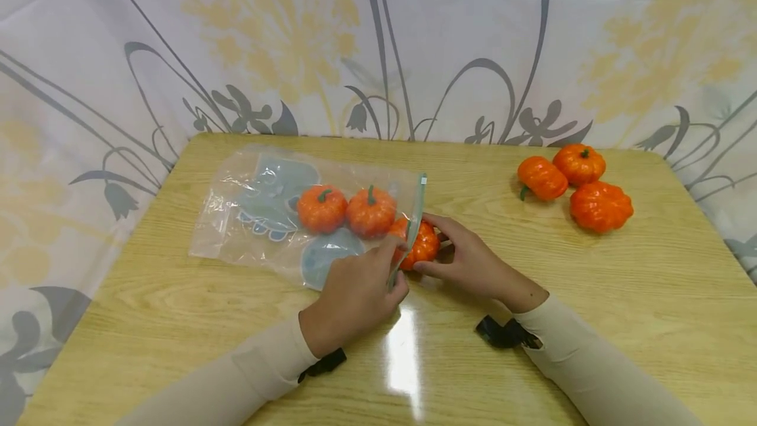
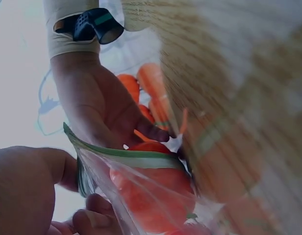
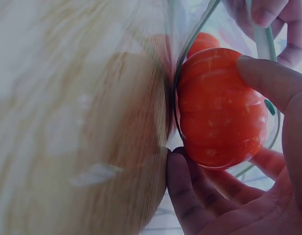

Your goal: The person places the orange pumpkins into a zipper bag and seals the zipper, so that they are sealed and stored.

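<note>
A clear zip bag (image 1: 236,242) with a green-edged mouth and blue printed shapes lies on the table, two small orange pumpkins (image 1: 321,209) inside it. My left hand (image 1: 361,288) pinches the near side of the bag's mouth and holds it up. A third pumpkin (image 1: 424,245) sits in the opening, partly behind the clear film. My right hand (image 1: 470,258) grips this pumpkin from the right, thumb on one side and fingers on the other. In the right wrist view, that thumb (image 3: 273,81) presses on the pumpkin's ribbed skin.
Three more pumpkins (image 1: 601,207) stand close together at the right rear of the wooden table (image 1: 503,373). Behind the table hangs a flower-patterned cloth (image 1: 414,38). Each wrist carries a black camera (image 1: 503,332).
</note>
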Demonstrator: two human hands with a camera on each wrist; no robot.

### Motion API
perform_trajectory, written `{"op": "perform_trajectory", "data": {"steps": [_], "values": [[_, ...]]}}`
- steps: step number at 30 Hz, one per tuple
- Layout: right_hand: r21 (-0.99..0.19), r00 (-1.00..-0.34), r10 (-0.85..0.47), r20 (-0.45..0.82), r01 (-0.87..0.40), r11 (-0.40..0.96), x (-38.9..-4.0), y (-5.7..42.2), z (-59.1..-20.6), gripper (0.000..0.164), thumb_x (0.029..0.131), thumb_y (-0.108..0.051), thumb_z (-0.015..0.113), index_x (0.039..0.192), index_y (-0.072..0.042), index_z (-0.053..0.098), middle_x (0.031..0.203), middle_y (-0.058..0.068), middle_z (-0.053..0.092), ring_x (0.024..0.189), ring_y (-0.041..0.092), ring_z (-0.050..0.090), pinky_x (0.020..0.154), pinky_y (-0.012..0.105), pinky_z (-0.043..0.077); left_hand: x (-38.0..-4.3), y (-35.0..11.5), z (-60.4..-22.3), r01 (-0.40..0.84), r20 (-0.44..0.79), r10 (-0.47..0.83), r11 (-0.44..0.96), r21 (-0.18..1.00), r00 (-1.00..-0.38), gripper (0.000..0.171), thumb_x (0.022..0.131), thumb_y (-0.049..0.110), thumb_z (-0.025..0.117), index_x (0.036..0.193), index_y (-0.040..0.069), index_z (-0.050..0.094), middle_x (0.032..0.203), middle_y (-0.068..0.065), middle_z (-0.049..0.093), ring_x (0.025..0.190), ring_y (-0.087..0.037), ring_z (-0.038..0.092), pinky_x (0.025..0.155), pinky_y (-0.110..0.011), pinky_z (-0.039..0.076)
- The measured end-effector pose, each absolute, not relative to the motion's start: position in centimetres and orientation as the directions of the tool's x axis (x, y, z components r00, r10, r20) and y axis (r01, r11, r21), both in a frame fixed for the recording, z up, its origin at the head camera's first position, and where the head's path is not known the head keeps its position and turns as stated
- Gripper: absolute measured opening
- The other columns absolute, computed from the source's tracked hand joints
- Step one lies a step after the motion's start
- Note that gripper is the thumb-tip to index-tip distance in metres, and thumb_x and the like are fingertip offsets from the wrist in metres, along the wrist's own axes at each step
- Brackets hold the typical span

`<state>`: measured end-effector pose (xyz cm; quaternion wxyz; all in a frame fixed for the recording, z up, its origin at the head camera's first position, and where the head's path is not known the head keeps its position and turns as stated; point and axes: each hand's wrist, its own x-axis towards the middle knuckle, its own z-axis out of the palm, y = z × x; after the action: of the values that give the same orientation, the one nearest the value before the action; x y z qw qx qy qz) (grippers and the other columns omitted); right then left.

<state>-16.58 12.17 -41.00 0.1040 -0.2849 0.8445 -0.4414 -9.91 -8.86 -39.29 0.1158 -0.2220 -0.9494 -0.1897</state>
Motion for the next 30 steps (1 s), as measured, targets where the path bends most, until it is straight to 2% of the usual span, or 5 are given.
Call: {"op": "perform_trajectory", "data": {"steps": [6, 13, 17, 24, 30], "values": [[-0.806, -0.813, -0.576, 0.085, -0.396, 0.440, -16.6, 12.2, -41.0, 0.076, 0.085, -0.014, 0.080, 0.150, -0.005, 0.042, 0.139, 0.016, 0.055, 0.107, 0.028, 0.063, 0.088, 0.039, 0.056, -10.2, -9.0, -39.3, 0.517, 0.381, 0.381, 0.770, 0.374, -0.843, 0.037, 0.081, 0.009, 0.066, 0.118, 0.010, 0.061, 0.064, 0.010, 0.048, 0.049, -0.002, 0.037, 0.042, -0.016, 0.027], [-0.801, -0.798, -0.594, 0.103, -0.421, 0.426, -16.4, 12.2, -41.3, 0.077, 0.083, -0.015, 0.082, 0.149, -0.007, 0.044, 0.133, 0.011, 0.058, 0.104, 0.020, 0.061, 0.090, 0.038, 0.055, -10.1, -8.8, -39.4, 0.506, 0.368, 0.358, 0.714, 0.484, -0.858, 0.043, 0.083, 0.006, 0.065, 0.125, 0.009, 0.062, 0.065, 0.010, 0.048, 0.051, -0.001, 0.037, 0.045, -0.015, 0.029], [-0.807, -0.796, -0.598, 0.094, -0.413, 0.423, -16.5, 12.0, -41.1, 0.076, 0.083, -0.017, 0.081, 0.149, -0.010, 0.044, 0.131, 0.010, 0.060, 0.103, 0.021, 0.062, 0.088, 0.038, 0.056, -10.2, -8.8, -39.4, 0.504, 0.360, 0.358, 0.691, 0.518, -0.861, 0.044, 0.084, 0.006, 0.064, 0.129, 0.008, 0.061, 0.067, 0.008, 0.048, 0.053, -0.002, 0.038, 0.046, -0.015, 0.030], [-0.842, -0.815, -0.578, 0.028, -0.331, 0.426, -16.7, 11.9, -41.1, 0.074, 0.084, -0.017, 0.081, 0.145, -0.011, 0.041, 0.144, 0.013, 0.052, 0.102, 0.023, 0.065, 0.086, 0.035, 0.057, -10.1, -8.7, -39.4, 0.506, 0.332, 0.383, 0.663, 0.551, -0.862, 0.044, 0.087, 0.007, 0.062, 0.131, 0.008, 0.061, 0.066, 0.009, 0.048, 0.053, -0.002, 0.036, 0.047, -0.015, 0.029], [-0.858, -0.830, -0.558, 0.011, -0.295, 0.421, -17.5, 11.8, -40.9, 0.074, 0.082, -0.016, 0.082, 0.142, -0.008, 0.040, 0.144, 0.017, 0.051, 0.093, 0.020, 0.065, 0.082, 0.031, 0.057, -10.2, -8.7, -39.3, 0.489, 0.308, 0.380, 0.659, 0.572, -0.872, 0.044, 0.088, 0.008, 0.062, 0.131, 0.010, 0.062, 0.065, 0.010, 0.046, 0.054, -0.002, 0.038, 0.047, -0.016, 0.030]]}}
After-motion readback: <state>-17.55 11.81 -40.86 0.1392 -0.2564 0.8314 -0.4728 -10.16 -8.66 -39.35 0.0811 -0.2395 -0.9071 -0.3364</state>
